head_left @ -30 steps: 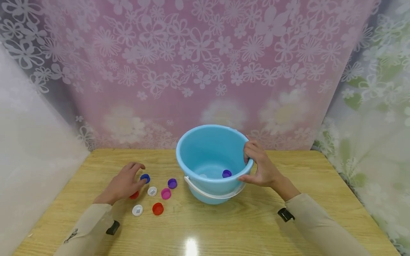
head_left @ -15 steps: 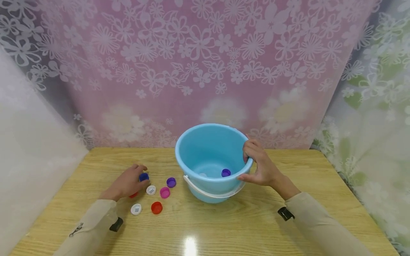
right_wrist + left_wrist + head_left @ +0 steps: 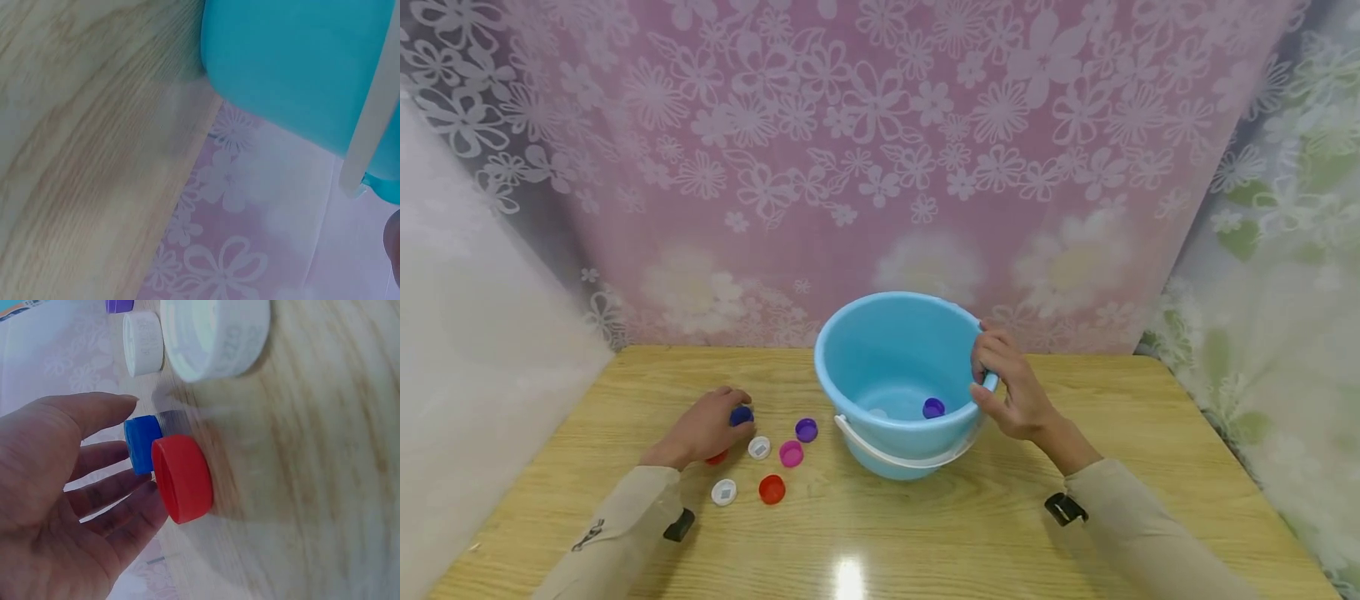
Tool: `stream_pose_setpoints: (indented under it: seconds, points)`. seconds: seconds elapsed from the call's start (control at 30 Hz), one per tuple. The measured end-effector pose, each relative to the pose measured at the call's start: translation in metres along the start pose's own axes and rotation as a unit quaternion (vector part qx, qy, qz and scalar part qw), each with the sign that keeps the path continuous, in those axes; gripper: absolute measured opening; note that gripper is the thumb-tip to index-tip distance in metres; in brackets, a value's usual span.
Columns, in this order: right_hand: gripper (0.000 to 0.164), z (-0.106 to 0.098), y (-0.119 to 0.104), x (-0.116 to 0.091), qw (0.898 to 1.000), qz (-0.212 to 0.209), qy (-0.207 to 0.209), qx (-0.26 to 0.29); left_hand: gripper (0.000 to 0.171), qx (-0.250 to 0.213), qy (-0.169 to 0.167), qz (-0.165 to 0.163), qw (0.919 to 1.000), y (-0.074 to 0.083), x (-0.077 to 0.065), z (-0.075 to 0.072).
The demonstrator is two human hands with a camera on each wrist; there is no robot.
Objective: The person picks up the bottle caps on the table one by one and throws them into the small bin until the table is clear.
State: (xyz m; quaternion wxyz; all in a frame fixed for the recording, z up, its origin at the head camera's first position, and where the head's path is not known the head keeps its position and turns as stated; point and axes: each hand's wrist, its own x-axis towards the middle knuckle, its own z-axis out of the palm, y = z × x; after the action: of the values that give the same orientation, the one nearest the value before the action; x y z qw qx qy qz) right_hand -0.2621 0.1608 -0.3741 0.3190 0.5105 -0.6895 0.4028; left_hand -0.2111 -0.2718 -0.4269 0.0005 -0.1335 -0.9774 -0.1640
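Observation:
My left hand (image 3: 707, 425) is lowered around a blue bottle cap (image 3: 741, 415), thumb on one side and fingers on the other. In the left wrist view, a small gap shows between the thumb tip and the blue cap (image 3: 142, 445); the fingers curve behind it. A red bottle cap (image 3: 184, 479) stands close by, partly hidden under the hand in the head view. My right hand (image 3: 1011, 383) grips the right rim of a light blue bucket (image 3: 887, 358), fingers hooked inside, thumb outside. A purple cap (image 3: 933, 407) lies in the bucket, with something whitish beside it.
Between left hand and bucket lie two white caps (image 3: 759, 447), a pink cap (image 3: 791, 453), another purple cap (image 3: 807, 429) and another red cap (image 3: 772, 489). The bucket's white handle (image 3: 895, 458) hangs down in front. A flowered curtain (image 3: 880, 167) stands behind the wooden table (image 3: 970, 542).
My left hand has moved slightly right and come in closer around the blue cap. The right thumb has shifted a little to the right on the rim; the bucket stays in place.

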Motion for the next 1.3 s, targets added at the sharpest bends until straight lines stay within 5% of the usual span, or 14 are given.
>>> stream_pose_setpoints:
  seconds: [0.43, 1.3]
  points:
    - [0.02, 0.0082, 0.001, 0.0019, 0.997, -0.001, 0.07, 0.015, 0.029, -0.001, 0.005, 0.016, 0.9999, -0.0027, 0.0018, 0.0008]
    - [0.012, 0.009, 0.0018, 0.0009, 0.998, 0.036, 0.055, -0.01, 0.028, 0.0, -0.002, 0.0, 1.0, -0.0033, 0.0038, 0.0005]
